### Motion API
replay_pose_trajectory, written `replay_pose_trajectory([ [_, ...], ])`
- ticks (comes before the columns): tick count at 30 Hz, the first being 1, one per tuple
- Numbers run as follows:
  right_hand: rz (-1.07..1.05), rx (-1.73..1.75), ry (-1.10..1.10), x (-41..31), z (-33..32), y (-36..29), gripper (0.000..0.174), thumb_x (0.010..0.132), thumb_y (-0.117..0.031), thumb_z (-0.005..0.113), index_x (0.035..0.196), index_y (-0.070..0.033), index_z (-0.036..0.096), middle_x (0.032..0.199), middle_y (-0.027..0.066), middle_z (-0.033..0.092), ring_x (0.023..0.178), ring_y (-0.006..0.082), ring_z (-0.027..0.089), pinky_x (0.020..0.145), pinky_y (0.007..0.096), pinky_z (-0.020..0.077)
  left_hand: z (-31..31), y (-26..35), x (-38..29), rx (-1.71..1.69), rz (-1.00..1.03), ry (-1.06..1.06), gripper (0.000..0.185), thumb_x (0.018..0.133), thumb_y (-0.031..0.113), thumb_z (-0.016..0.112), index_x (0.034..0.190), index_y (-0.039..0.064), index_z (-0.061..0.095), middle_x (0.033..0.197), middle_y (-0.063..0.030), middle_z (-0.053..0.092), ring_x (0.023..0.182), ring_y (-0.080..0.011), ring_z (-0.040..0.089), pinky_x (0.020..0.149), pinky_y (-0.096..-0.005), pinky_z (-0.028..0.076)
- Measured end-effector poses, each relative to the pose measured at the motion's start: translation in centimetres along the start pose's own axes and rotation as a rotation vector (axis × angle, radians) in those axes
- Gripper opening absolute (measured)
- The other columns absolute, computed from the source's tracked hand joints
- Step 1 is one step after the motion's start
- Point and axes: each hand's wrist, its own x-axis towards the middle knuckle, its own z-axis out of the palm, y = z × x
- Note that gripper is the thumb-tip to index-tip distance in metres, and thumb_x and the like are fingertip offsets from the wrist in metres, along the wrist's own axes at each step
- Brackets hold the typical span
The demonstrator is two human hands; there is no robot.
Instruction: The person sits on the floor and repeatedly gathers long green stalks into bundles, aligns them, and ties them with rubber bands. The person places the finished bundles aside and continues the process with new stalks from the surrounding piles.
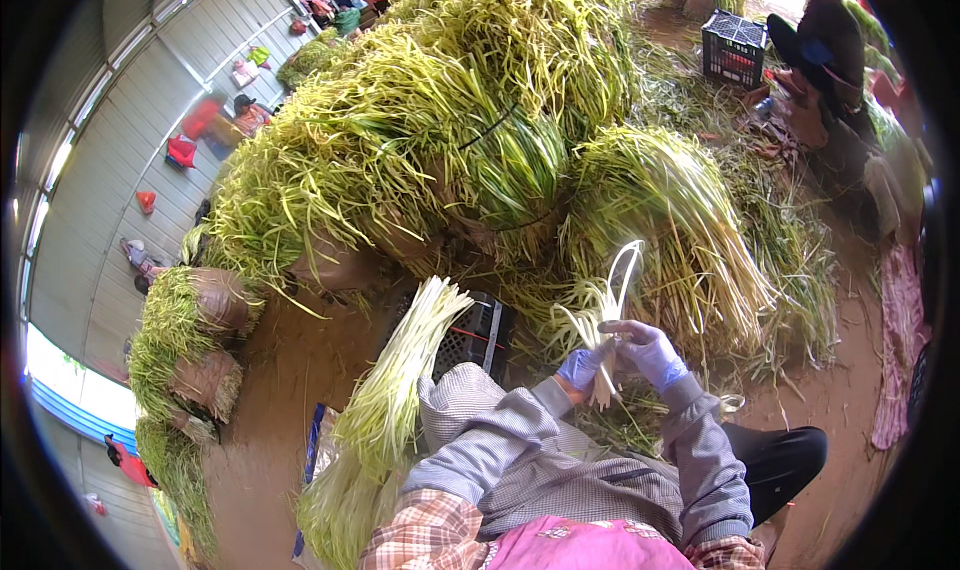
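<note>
In a thin lilac glove, my left hand (pixel 582 368) is closed around the lower part of a small bunch of pale stalks (pixel 603 316), whose ends stick out below it. My right hand (pixel 649 352), gloved alike, touches the same bunch from the right, thumb and fingers bent around it; a pale loop rises above. To the left, a large bundle of trimmed pale-green stalks (pixel 409 360) lies over a black plastic crate (pixel 480 341) and beside my lap. Beyond my right hand leans a loose heap of long leafy stalks with whitish-brown ends (pixel 690 240).
A big mound of tied leafy bundles (pixel 420 120) fills the area ahead. More bundles (pixel 176 360) are stacked at left. Leaf litter (pixel 787 232) covers floor at right. A black crate (pixel 733 49) stands near a seated person (pixel 829 37); other people are by the wall.
</note>
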Motion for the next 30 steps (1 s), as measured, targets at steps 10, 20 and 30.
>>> replay_pose_trajectory([
  [10, -0.13, 0.049, -0.132, -0.3, 0.4, -1.6, 0.05, 0.087, -0.004, 0.048, 0.134, -0.006, 0.031, 0.11, 0.006, 0.049, 0.091, 0.0116, 0.048, 0.076, 0.0234, 0.0379, 0.4, 1.9, -1.6, 0.016, 0.057, -0.055, 0.027, 0.082, 0.027, 0.059, 0.099, 0.005, 0.058, 0.073, -0.0034, 0.061, 0.059, -0.0157, 0.057, 0.058, -0.0283, 0.051],
  [20, -0.25, -0.222, 0.005, -2.6, 3.3, -3.3, 0.057, 0.074, 0.014, 0.037, 0.127, -0.007, 0.043, 0.096, 0.0009, 0.056, 0.064, 0.006, 0.048, 0.061, 0.02, 0.0436, 1.0, 7.9, -0.9, 0.101, 0.156, 0.097, 0.017, 0.079, 0.016, 0.056, 0.086, 0.001, 0.061, 0.078, -0.0083, 0.063, 0.065, -0.0186, 0.06, 0.06, -0.0293, 0.048],
  [30, 0.402, -1.227, -0.051, -9.7, -1.9, 4.8, 0.039, 0.083, -0.005, 0.055, 0.12, -0.016, 0.053, 0.109, 0.0091, 0.058, 0.088, 0.0184, 0.058, 0.075, 0.0275, 0.048, -3.4, 11.3, -0.2, -0.203, 0.247, -0.053, 0.011, 0.086, 0.019, 0.055, 0.085, 0.008, 0.054, 0.062, 0.0011, 0.046, 0.061, -0.0138, 0.049, 0.052, -0.0248, 0.043],
])
